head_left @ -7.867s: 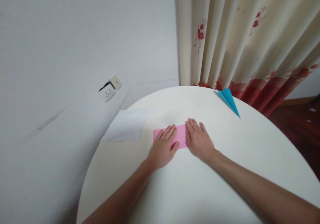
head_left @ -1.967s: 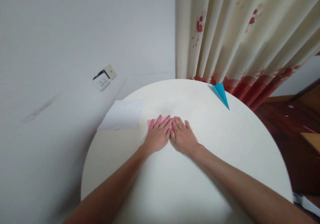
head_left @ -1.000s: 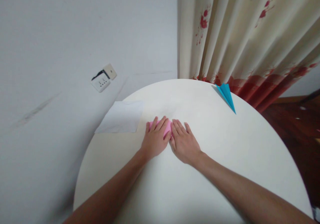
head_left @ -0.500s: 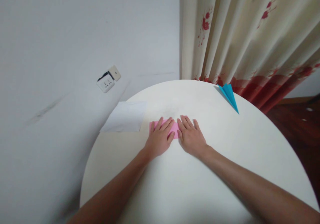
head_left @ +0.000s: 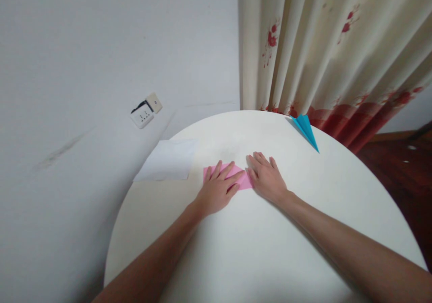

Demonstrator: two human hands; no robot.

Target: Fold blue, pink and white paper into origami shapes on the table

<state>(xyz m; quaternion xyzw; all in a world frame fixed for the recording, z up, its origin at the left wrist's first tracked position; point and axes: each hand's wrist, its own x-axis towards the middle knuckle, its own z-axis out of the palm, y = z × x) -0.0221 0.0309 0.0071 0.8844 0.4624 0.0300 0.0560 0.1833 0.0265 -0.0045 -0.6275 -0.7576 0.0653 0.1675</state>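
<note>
A folded piece of pink paper (head_left: 245, 182) lies flat on the white round table (head_left: 256, 244). My left hand (head_left: 218, 190) rests on top of it with the fingers spread, covering much of its middle and lower left. At the paper's right end is my right hand (head_left: 268, 177), palm down with fingers stretched out, its thumb side at the paper's edge. Neither hand grips anything. Part of the paper's outline is hidden under the left hand.
A blue paper plane (head_left: 306, 129) lies near the table's far right edge. White paper (head_left: 168, 160) lies at the left, by the wall with a socket (head_left: 142, 115). A cream and red curtain (head_left: 303, 60) hangs behind the table.
My right hand has slid rightward, away from the left hand, baring more of the pink paper's right part. The left hand stays on the paper, fingers spread wider. The view has shifted slightly.
</note>
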